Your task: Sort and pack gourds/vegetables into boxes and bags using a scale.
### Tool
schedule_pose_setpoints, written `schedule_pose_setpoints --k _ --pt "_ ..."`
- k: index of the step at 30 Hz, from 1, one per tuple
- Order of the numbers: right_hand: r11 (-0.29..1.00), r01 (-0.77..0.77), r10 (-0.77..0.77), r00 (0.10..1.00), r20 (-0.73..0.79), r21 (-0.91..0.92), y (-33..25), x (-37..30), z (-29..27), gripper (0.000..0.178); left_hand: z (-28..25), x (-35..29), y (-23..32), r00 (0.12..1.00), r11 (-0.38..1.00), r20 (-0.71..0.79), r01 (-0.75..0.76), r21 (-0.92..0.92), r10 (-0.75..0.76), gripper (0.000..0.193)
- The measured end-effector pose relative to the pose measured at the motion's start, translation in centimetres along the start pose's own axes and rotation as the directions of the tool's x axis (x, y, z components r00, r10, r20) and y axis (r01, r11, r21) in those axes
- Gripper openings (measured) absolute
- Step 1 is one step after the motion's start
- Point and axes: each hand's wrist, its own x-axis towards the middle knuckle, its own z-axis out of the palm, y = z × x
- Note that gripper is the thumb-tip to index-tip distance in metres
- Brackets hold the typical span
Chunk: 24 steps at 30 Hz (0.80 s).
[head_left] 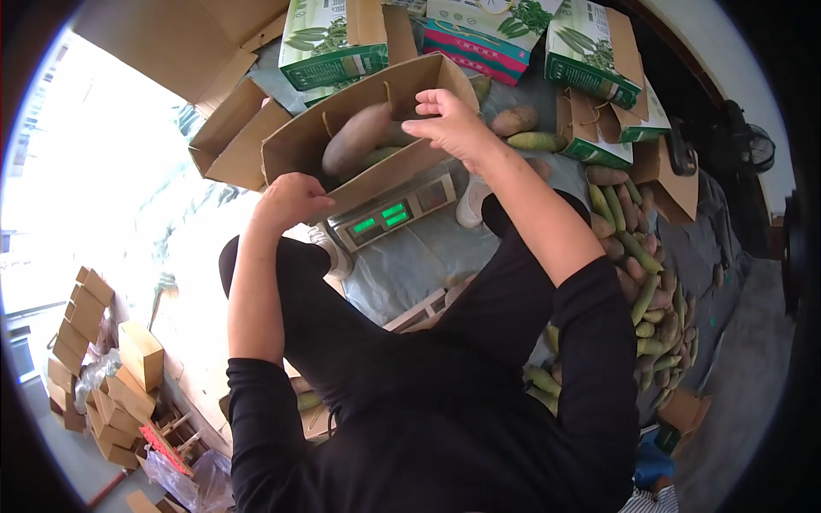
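Observation:
An open cardboard box (389, 175) with string handles stands at the far side of my knees, just beyond a digital scale (395, 214) with green lit displays. Whether it rests on the scale is hidden. My left hand (292, 203) is curled over the box's near left corner, its fingers partly hidden. My right hand (449, 126) is over the box's right end, thumb and fingers apart and holding nothing. Inside the box, a large brownish oblong vegetable (357, 139) looks blurred, and a green elongated vegetable (378, 157) lies below it.
Green-and-white printed cartons (333, 43) stand along the far side. At right lies a long pile of brown and green vegetables (637, 248) on grey sheeting. Another open cardboard box (231, 141) is left of mine. Several empty boxes (111, 410) are stacked at lower left.

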Motion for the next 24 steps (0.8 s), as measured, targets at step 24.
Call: schedule_pose_setpoints --k 24 --pt "0.900 -0.030 -0.025 0.992 -0.120 -0.434 4.8 -0.4 -12.7 0.033 1.7 1.8 1.2 0.985 0.988 -0.069 -0.155 0.025 0.157 0.035"
